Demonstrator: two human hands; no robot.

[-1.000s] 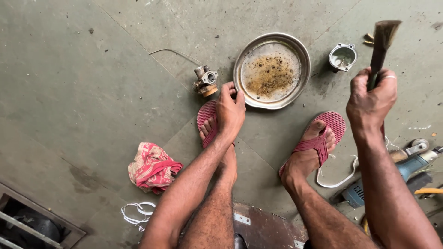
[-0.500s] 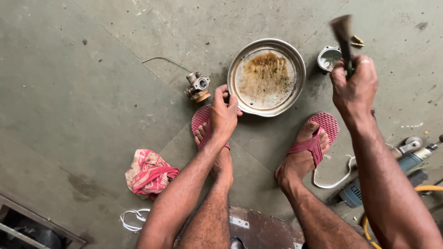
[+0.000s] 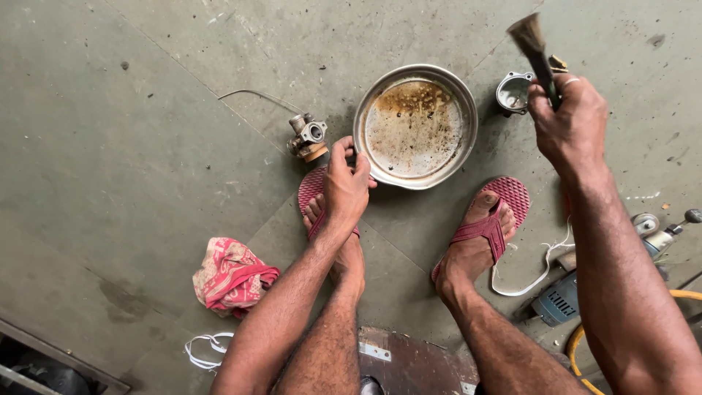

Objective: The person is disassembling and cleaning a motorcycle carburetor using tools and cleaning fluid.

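My left hand (image 3: 346,184) grips the near left rim of a round metal pan (image 3: 415,126) that lies on the concrete floor, its bottom stained brown. A small metal carburetor body (image 3: 307,137) sits just left of that hand, with a thin wire trailing from it. My right hand (image 3: 569,124) is raised at the upper right and holds a dark-handled brush (image 3: 532,50), bristles pointing up. A small metal cup-shaped part (image 3: 514,92) lies on the floor beside the brush hand, right of the pan.
My two feet in red sandals (image 3: 491,216) rest on the floor below the pan. A pink and white rag (image 3: 232,276) lies at lower left. A blue power tool (image 3: 563,300) with a white cord sits at right, near a yellow hose (image 3: 578,336).
My right hand with the brush has shifted left and slightly down, closer to the pan. The left hand stays on the pan's rim. The view has drifted a little.
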